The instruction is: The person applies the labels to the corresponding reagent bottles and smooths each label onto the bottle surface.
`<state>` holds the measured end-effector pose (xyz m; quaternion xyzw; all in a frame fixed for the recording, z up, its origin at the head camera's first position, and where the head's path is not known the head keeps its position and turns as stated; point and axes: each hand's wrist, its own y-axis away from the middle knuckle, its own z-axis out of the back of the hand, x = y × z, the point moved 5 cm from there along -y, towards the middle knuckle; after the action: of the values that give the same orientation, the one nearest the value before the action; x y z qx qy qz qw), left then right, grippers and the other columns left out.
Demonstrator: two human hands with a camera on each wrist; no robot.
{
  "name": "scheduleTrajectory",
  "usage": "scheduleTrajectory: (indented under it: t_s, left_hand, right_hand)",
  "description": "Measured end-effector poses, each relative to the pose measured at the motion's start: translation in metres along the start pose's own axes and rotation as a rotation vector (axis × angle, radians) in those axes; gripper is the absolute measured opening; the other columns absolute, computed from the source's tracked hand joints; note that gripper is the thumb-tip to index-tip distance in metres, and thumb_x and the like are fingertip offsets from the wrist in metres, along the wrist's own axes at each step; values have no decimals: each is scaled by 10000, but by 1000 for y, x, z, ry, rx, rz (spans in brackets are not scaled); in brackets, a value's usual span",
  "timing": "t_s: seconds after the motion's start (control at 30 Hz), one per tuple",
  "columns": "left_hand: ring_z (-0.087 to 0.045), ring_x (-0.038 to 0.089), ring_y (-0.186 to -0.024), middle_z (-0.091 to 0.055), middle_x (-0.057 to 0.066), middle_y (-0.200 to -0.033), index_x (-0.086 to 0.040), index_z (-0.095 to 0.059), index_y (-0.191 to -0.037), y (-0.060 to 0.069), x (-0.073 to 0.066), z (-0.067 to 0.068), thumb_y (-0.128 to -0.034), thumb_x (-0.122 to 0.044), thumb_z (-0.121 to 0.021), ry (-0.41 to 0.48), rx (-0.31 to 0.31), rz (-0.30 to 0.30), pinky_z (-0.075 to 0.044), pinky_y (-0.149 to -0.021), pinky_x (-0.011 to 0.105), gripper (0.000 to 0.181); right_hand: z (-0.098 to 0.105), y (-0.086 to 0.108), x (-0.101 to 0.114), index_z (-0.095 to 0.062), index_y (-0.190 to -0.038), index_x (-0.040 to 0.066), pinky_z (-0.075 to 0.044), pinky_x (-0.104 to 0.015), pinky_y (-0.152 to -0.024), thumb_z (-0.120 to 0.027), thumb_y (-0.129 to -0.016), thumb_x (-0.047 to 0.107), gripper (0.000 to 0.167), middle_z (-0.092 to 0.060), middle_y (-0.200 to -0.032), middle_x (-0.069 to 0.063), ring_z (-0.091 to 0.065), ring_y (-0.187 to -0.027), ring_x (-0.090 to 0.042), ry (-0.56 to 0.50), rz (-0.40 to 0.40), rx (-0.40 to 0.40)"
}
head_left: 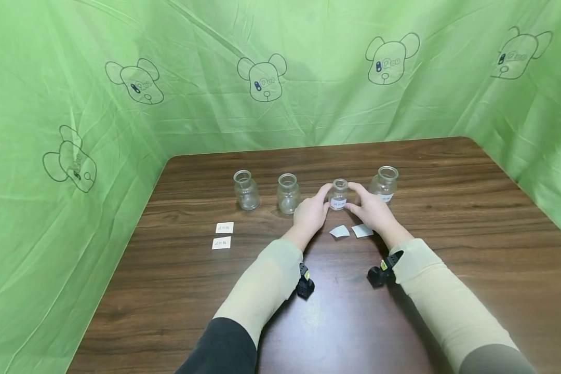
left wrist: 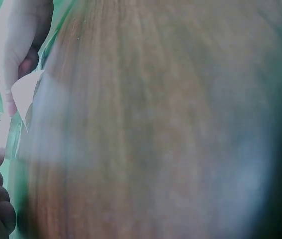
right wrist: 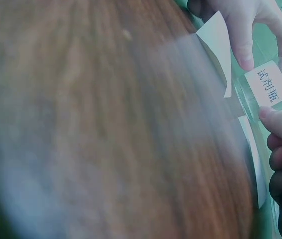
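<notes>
A small clear glass jar [head_left: 339,185] with a white handwritten label [right wrist: 268,83] on its front stands upright on the table between both hands. My left hand [head_left: 310,213] grips its left side, with a finger near the neck and the thumb by the label's edge. From the right, my right hand [head_left: 373,209] holds it the same way, the thumb [right wrist: 268,112] at the label's lower corner in the right wrist view. Just behind the right hand is another labelled glass jar [head_left: 386,179]. Two curled white paper pieces, one left [head_left: 339,231] and one right [head_left: 361,231], lie in front.
Two unlabelled glass jars, one far left [head_left: 246,192] and one nearer [head_left: 288,195], stand left of the hands. Two handwritten labels, upper [head_left: 224,227] and lower [head_left: 222,243], lie on the wooden table [head_left: 168,291]. Green cloth [head_left: 308,119] hangs around the back and sides.
</notes>
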<state>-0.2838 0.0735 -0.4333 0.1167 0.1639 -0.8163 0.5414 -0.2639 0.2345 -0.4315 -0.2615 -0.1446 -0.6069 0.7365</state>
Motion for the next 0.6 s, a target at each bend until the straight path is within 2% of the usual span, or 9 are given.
scheduleTrajectory:
  t_s: [0.27, 0.47, 0.6]
  left_hand:
    - [-448, 111, -385, -485, -20, -498, -318, -287, -1445, 9, 5, 5, -923, -257, -593, 103, -3, -24, -372, -361, 245, 608]
    - [-370, 88, -349, -438, -37, -480, -268, -337, -1427, 18, 9, 14, -910, -253, -614, 223, -33, -35, -329, -339, 234, 587]
    - [-354, 83, -347, -424, -37, -484, -251, -360, -1414, 23, 13, 20, -904, -261, -625, 270, -45, -34, -316, -337, 228, 575]
  right_hand:
    - [8, 8, -3, -354, -1420, 182, -407, -340, -531, -692, -845, 124, 669, -537, -667, -51, -495, -556, -177, -141, -34, -36]
    - [11, 15, 2, -388, -1393, 141, -412, -316, -516, -697, -839, 110, 635, -541, -655, -48, -491, -549, -166, -191, 1, -61]
    - [12, 17, 4, -395, -1383, 138, -403, -294, -490, -691, -850, 141, 609, -542, -668, -46, -477, -533, -143, -205, -4, -59]
